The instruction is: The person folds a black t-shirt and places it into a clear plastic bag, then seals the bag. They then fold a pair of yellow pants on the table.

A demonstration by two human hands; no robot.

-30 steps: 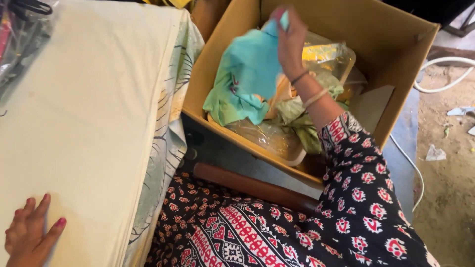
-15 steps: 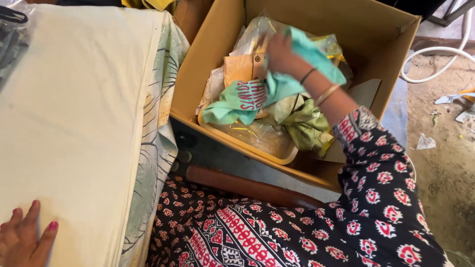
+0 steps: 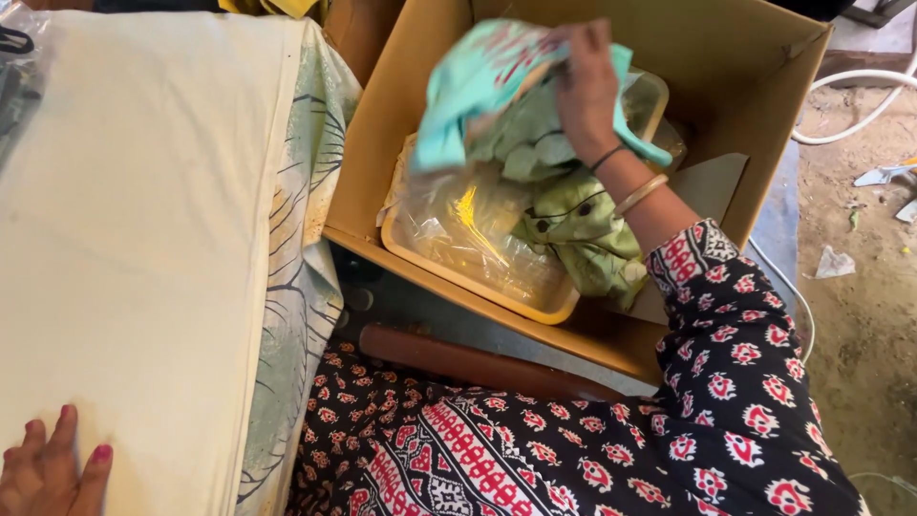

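Change: the right hand (image 3: pixel 585 81) had lifted the soft turquoise cloth garment with red print (image 3: pixel 473 81) higher than half a second earlier, when it lay draped over the packets; it now hung bunched above the open brown cardboard box (image 3: pixel 764 124), uncovering the packet below.
Right grip: clenched on the turquoise garment near the box's far wall, fingers buried in the folds.
Left grip: the left hand (image 3: pixel 48 473) rested flat and released on the cream cloth-covered bench (image 3: pixel 134 239) at its near edge, holding nothing.
Materials: crinkled pale green fabric with dark buttons (image 3: pixel 578 225) trailed beneath the garment; a glossy clear plastic packet with a yellow border (image 3: pixel 478 248) lay flat against the box's near wall.
Surroundings: a leaf-printed sheet (image 3: pixel 301 239) draped over the bench's right edge; a white hose (image 3: pixel 860 105) curved on the dusty floor.
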